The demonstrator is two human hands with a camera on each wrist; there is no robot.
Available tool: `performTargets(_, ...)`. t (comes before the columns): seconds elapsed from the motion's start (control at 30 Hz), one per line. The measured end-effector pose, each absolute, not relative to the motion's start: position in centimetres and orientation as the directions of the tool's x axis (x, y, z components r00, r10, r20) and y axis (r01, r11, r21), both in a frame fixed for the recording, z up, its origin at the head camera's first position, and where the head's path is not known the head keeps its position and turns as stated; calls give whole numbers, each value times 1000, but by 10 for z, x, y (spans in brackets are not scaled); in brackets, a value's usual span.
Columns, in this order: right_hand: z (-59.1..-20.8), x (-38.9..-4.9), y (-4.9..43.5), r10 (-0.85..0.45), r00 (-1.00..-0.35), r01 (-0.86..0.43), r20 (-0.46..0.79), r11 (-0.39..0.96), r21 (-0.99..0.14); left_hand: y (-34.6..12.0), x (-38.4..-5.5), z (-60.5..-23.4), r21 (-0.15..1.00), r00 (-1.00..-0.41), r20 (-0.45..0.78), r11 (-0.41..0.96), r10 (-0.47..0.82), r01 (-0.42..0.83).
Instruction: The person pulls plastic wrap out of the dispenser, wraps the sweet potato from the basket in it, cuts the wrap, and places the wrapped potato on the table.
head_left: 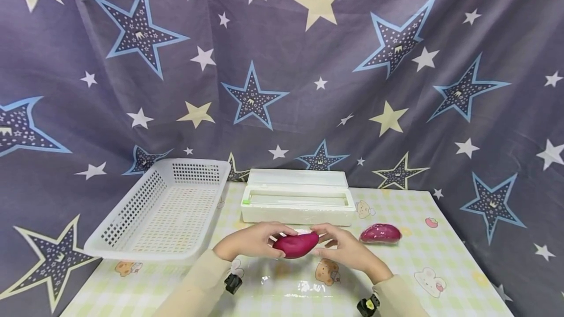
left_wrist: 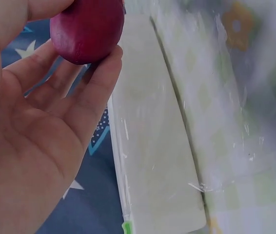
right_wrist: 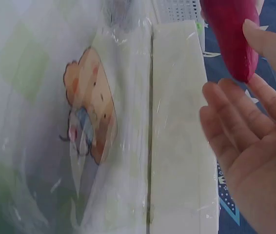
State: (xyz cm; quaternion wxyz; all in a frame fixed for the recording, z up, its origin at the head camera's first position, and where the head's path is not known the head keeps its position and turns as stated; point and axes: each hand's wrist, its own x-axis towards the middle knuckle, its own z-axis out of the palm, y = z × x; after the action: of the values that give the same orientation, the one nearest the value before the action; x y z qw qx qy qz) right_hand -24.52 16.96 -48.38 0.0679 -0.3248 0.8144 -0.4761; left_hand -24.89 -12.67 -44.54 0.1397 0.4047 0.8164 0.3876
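Note:
A reddish-purple sweet potato (head_left: 296,245) is held up between both hands, in front of a white cling film box (head_left: 297,216). My left hand (head_left: 260,239) grips its left end between thumb and fingers; the left wrist view shows the rounded end of the sweet potato (left_wrist: 87,31). At the tapered end, my right hand (head_left: 348,248) has its thumb on the side and a finger by the tip, the others spread, as the right wrist view shows. Clear cling film (head_left: 304,287) lies shiny and wrinkled on the table below the hands.
A second sweet potato (head_left: 381,233), glossy as if wrapped in film, lies right of the box. A white plastic basket (head_left: 154,257) stands at the left. The box's lid (head_left: 297,178) is raised at the back. Behind hangs a star-patterned cloth (head_left: 282,38).

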Motion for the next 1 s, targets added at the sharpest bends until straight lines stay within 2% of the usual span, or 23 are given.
performTargets(0.2, -483, -243, 167, -555, -807, -438, 202, 333, -835, -125, -249, -449, 768, -631, 109, 338, 768, 544)
performTargets(0.5, -488, -237, 170, -537, -824, -392, 181, 310, -866, -125, -247, -466, 820, -691, 136, 310, 710, 481)
performTargets(0.83, -501, -232, 175, -594, -782, -474, 189, 370, -799, -121, -238, -474, 834, -752, 84, 366, 654, 412)
performTargets(1.0, -507, -229, 173, -624, -772, -425, 121, 365, -829, -121, -236, -482, 832, -769, 33, 409, 638, 375)
